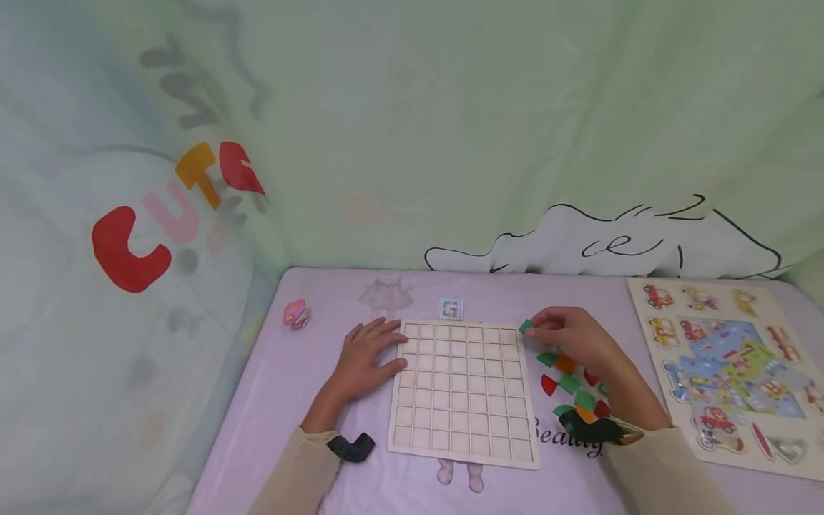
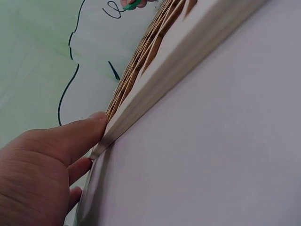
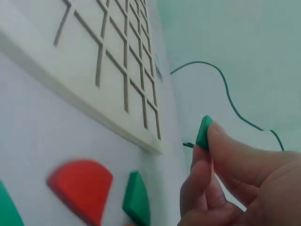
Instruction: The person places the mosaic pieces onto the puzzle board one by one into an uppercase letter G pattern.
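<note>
Green piece (image 1: 526, 327) at grid board's (image 1: 460, 393) far right corner, pinched by right hand (image 1: 575, 337). Left hand (image 1: 365, 360), fingers spread, touches board's left edge. Looks like placing step; next move likely wants careful cell alignment. Loose pieces (image 1: 569, 384) wait right.

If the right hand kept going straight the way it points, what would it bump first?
The right hand, pinching a green piece, would likely meet the far right corner of the grid board first; the hand's height is unclear, so it might pass above.
</note>
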`<state>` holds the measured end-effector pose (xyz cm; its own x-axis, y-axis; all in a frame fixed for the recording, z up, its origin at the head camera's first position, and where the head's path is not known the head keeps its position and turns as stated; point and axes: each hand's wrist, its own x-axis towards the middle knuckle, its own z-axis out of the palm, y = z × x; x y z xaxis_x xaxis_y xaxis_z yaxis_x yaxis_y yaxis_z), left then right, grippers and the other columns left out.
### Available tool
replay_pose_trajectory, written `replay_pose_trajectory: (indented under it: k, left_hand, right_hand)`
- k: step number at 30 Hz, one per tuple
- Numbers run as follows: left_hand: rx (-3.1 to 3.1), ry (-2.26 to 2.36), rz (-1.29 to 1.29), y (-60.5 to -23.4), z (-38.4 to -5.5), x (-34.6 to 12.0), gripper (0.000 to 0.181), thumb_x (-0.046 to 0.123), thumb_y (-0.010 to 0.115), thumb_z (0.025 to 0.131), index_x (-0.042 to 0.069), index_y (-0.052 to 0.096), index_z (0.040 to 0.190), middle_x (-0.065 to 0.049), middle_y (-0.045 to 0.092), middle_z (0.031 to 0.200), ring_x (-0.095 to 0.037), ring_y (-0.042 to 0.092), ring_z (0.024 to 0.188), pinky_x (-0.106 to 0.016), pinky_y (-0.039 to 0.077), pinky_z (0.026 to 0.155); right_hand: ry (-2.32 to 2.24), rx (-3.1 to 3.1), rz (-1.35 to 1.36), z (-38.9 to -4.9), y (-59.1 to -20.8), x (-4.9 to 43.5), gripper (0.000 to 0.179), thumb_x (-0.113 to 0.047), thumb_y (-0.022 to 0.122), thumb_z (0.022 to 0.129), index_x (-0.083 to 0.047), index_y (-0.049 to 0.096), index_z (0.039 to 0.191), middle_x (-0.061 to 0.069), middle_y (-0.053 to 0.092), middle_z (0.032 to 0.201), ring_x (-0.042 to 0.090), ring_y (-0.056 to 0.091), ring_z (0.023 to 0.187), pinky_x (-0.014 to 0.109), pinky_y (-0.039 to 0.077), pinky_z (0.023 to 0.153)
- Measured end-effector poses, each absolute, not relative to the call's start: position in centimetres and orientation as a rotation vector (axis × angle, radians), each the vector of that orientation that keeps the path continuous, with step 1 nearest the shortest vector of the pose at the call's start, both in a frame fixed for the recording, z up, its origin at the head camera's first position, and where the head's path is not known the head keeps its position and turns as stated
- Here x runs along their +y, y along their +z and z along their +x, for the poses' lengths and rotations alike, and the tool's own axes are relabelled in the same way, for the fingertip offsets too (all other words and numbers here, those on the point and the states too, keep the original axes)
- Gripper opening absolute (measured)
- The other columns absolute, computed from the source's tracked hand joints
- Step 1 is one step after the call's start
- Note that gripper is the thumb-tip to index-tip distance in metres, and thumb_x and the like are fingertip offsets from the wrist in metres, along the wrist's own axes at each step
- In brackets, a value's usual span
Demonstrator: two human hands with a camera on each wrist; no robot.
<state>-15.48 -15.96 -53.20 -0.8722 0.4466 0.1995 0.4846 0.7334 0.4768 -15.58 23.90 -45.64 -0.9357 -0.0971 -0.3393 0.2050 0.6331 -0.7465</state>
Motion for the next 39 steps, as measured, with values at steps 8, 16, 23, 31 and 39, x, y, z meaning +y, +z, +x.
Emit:
replay_pose_trajectory:
  k: [8, 16, 23, 31, 39]
  left_hand:
    - [-2.871, -0.848, -0.764, -53.2, -15.3, -16.2, 0.044, 0.047, 0.069, 0.093, 0.026, 0.066, 0.132, 0.002, 0.052, 0.155, -0.030, 0.038, 0.151, -0.065, 0.022, 0.121]
    - [-2.896, -0.839, -0.761, -53.1, -15.6, -16.4, 0.052, 0.047, 0.068, 0.094, 0.024, 0.061, 0.141, 0.002, 0.051, 0.156, -0.029, 0.037, 0.152, -0.062, 0.020, 0.123]
    - [-2.809, -0.875, -0.826, -53.5, -15.8, -16.4, 0.047, 0.040, 0.069, 0.095, 0.022, 0.065, 0.138, -0.001, 0.054, 0.154, -0.032, 0.041, 0.149, -0.064, 0.022, 0.122]
    - [-2.752, -0.914, -0.856, -53.0, -15.6, -16.4, 0.041, 0.034, 0.068, 0.097, 0.019, 0.068, 0.134, -0.005, 0.057, 0.150, -0.035, 0.043, 0.147, -0.065, 0.023, 0.121]
    - [-2.770, -0.873, -0.853, -53.1, -15.6, -16.3, 0.040, 0.035, 0.067, 0.097, 0.020, 0.068, 0.134, -0.003, 0.057, 0.150, -0.034, 0.043, 0.147, -0.064, 0.024, 0.121]
  right_hand:
    - [-1.374, 2.356, 0.072, -15.8, -46.3, 21.2, 0.038, -0.033, 0.076, 0.093, -0.003, 0.067, 0.115, 0.007, 0.069, 0.088, 0.022, 0.061, 0.082, 0.030, 0.048, 0.066]
    - [-1.475, 2.234, 0.048, -16.3, -46.6, 18.5, 0.036, -0.028, 0.077, 0.091, -0.002, 0.065, 0.114, 0.004, 0.069, 0.078, 0.017, 0.063, 0.072, 0.027, 0.044, 0.059]
    - [-1.527, 2.203, 0.045, -16.5, -47.8, 17.7, 0.031, -0.023, 0.075, 0.092, -0.003, 0.067, 0.113, 0.003, 0.063, 0.066, 0.015, 0.053, 0.061, 0.026, 0.042, 0.055]
    - [-1.516, 2.214, 0.073, -16.9, -48.1, 17.4, 0.031, -0.023, 0.079, 0.088, -0.004, 0.071, 0.110, 0.001, 0.066, 0.083, 0.013, 0.057, 0.058, 0.028, 0.049, 0.069]
    - [-1.514, 2.192, 0.137, -17.1, -48.4, 17.4, 0.027, -0.021, 0.082, 0.085, -0.004, 0.074, 0.104, 0.003, 0.069, 0.084, 0.010, 0.055, 0.053, 0.025, 0.048, 0.057]
